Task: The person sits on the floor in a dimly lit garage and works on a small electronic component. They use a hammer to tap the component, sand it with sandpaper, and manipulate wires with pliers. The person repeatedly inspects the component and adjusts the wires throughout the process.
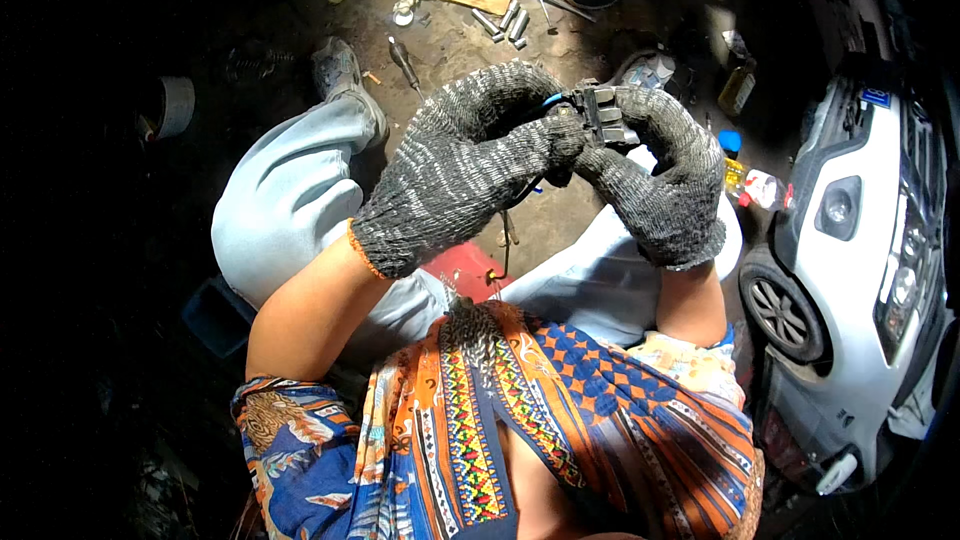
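Item: small dark connector block (pixel 603 112), upper centre of frame. We pinch it with our gloved right hand (pixel 665 180); our gloved left hand (pixel 460 165) closes on its blue wire (pixel 553 98) (fingertips hidden). Screwdriver (pixel 404 62) on ground, upper left.

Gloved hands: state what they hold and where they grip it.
Both hold a small dark connector block: right hand wraps its body, left hand pinches its wired end.

I see grey-and-black flecked knit gloves with orange cuffs on the left hand (pixel 455 175) and right hand (pixel 665 185); a dark grey connector (pixel 603 112) with a blue wire (pixel 553 98); pale blue trousers (pixel 290 200); an orange-and-blue patterned shirt (pixel 560 420); at right, a white car (pixel 850 270).
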